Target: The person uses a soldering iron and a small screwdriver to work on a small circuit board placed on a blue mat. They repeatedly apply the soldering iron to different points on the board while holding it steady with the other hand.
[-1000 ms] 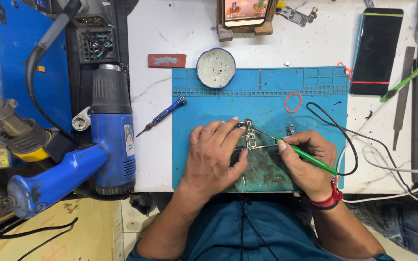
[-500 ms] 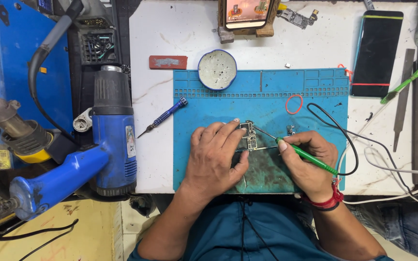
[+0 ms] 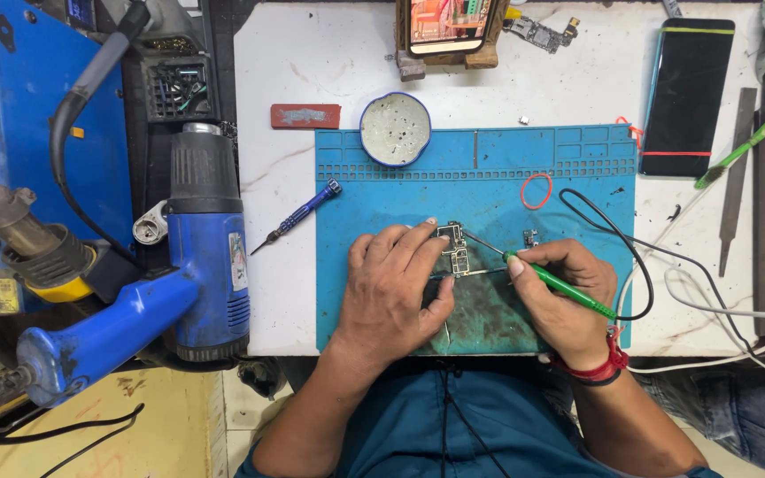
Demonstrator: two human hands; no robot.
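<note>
A small circuit board lies on a blue work mat. My left hand rests flat on the mat, and its fingertips press the board's left edge. My right hand grips a green soldering iron like a pen. The iron's thin metal tip reaches the board from the right. A black cord loops from the iron across the mat's right side. A second tiny board piece sits just above my right hand.
A blue heat gun lies left of the mat, a blue screwdriver beside it. A round tin, a red rubber band, a black phone and a file lie around. White cables trail at right.
</note>
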